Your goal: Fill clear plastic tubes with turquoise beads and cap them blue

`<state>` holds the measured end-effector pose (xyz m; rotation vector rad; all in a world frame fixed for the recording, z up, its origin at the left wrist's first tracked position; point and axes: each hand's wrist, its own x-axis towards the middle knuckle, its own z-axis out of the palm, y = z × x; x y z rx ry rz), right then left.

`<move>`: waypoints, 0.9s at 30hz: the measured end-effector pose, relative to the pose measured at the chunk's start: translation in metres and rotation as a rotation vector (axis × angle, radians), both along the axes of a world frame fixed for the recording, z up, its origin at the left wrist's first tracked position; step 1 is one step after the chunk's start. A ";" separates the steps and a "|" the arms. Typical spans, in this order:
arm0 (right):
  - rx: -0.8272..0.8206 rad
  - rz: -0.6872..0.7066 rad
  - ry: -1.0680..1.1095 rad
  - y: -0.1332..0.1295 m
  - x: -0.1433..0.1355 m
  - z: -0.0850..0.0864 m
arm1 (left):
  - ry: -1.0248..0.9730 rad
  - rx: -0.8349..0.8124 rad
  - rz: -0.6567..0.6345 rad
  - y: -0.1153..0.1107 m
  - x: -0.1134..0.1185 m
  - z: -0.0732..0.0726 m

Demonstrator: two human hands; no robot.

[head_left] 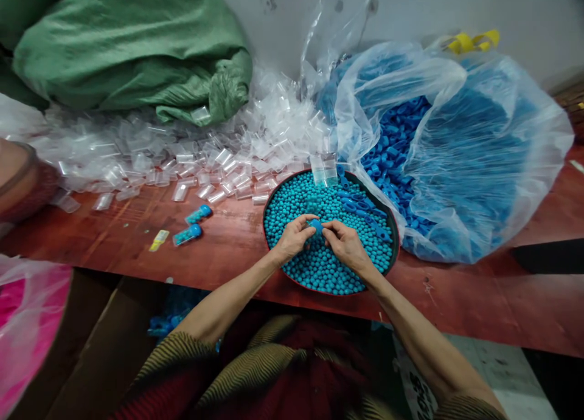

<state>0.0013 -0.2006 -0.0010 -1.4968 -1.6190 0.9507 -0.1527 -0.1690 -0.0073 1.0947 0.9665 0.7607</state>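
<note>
Over a round tray (396,240) full of turquoise beads (328,277), my two hands meet at a small blue cap (316,227). My left hand (294,237) is closed around a clear tube just beyond the cap, its outline hard to make out against the beads. With thumb and forefinger pinched, my right hand (345,244) grips the cap's right edge. Several loose blue caps (360,207) lie on the beads at the tray's right. Empty clear tubes (323,169) rest on its far rim. Two capped tubes (187,234) with beads inside lie left on the table.
Clear tubes (232,171) are heaped along the wall under a green sack (137,49). Right of the tray, a translucent bag (483,146) holds many blue caps. A small yellow piece (159,240) lies on the red table (118,250). Another person's arm (20,180) shows at left.
</note>
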 end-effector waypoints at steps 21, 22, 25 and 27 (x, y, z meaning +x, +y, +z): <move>-0.087 -0.074 0.185 -0.003 0.001 -0.006 | 0.000 -0.060 -0.111 0.001 0.001 0.002; -0.118 -0.068 0.215 -0.001 0.003 -0.005 | -0.018 -0.068 -0.145 0.001 0.001 0.001; -0.209 -0.094 0.294 0.003 0.006 -0.005 | -0.030 -0.052 -0.222 0.001 0.000 0.000; -0.209 -0.117 0.297 0.004 0.005 -0.004 | -0.015 -0.024 -0.219 0.000 -0.001 -0.001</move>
